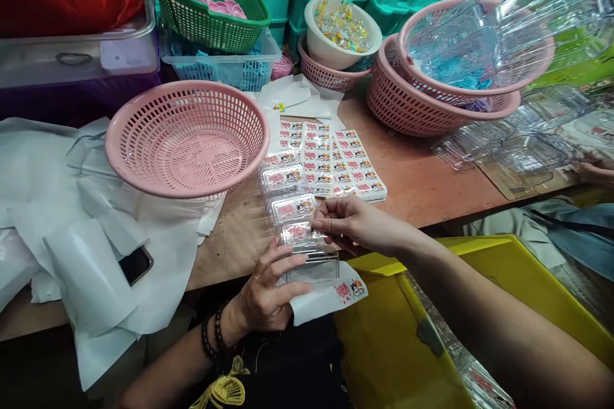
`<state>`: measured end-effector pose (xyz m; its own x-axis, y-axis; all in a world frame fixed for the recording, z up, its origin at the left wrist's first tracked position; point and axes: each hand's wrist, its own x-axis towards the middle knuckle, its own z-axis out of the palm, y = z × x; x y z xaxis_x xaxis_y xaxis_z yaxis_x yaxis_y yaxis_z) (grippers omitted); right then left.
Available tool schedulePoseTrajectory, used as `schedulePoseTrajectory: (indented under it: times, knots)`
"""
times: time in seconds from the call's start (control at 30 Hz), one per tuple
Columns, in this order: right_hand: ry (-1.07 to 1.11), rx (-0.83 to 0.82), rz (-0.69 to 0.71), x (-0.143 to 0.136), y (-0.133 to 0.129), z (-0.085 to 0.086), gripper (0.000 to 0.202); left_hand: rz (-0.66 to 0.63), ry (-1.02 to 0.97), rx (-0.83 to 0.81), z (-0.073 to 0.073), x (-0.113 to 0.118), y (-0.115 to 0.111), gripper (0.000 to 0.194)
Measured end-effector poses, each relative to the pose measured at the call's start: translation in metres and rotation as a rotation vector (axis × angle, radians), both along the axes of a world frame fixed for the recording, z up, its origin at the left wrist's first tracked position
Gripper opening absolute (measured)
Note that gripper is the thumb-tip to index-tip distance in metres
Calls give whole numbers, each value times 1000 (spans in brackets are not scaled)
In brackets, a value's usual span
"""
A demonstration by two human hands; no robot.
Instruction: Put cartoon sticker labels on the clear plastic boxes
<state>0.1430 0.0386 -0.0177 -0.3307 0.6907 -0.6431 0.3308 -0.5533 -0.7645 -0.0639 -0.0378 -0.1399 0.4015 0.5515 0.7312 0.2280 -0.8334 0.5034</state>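
Observation:
My left hand (269,291) holds a mostly bare white sticker sheet (311,304), with one cartoon-cat sticker (351,291) left at its right end. Its fingers also reach along a clear plastic box (314,268) at the table's front edge. My right hand (357,223) is closed in a pinch at the right edge of a cat sticker (293,234) lying on a clear box top. Behind it, a row of clear boxes bears similar stickers, among them a stickered box (283,177). Stacked printed sticker sheets (359,163) lie just beyond my right hand.
A pink basket (187,185) stands at left beside peeled white backing paper (86,275) and a phone (136,265). Pink baskets (432,102) with clear plastic pieces are at right. A yellow bin (398,332) sits below the table edge. Another person's hand (595,172) shows far right.

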Motion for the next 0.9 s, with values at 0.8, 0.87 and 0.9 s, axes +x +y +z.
schedulePoseTrajectory:
  times: [0.8,0.87,0.9]
  knots:
    - [-124,61,-10,-4,-4,1,40,52,0,4,-5,2,-3,34]
    - [-128,85,-1,-3,-3,-3,42,54,-12,-6,-4,4,-2,36]
    - [-136,98,1,-4,-3,-5,44,51,-14,-12,-4,4,-2,37]
